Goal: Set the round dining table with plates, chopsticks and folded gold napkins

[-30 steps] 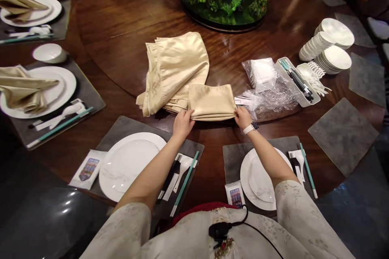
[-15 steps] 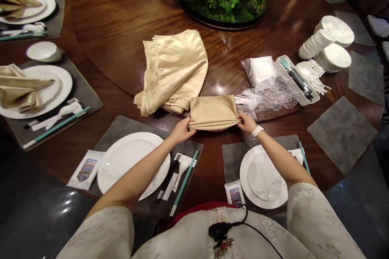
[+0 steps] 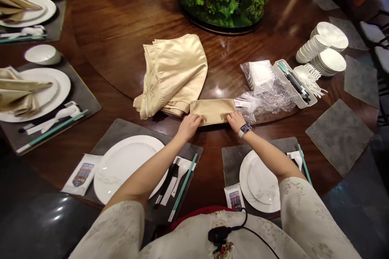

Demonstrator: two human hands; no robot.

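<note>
A gold cloth napkin, folded into a narrow band, lies at the near edge of the wooden turntable. My left hand has its fingers curled on the napkin's left near corner. At the right near corner, my right hand grips the cloth the same way, a watch on its wrist. Behind and to the left sits a pile of larger gold cloths. Thumbs and the near fold are partly hidden under the hands.
Place settings with white plates and chopsticks stand in front and left. Right of the napkin are plastic-wrapped packets, a chopstick tray and stacked bowls. A green plant centrepiece stands at the back.
Both hands have moved inward and turned over the near edge of the napkin. The loose rolled edge now lies folded, and the napkin looks narrower and flatter.
</note>
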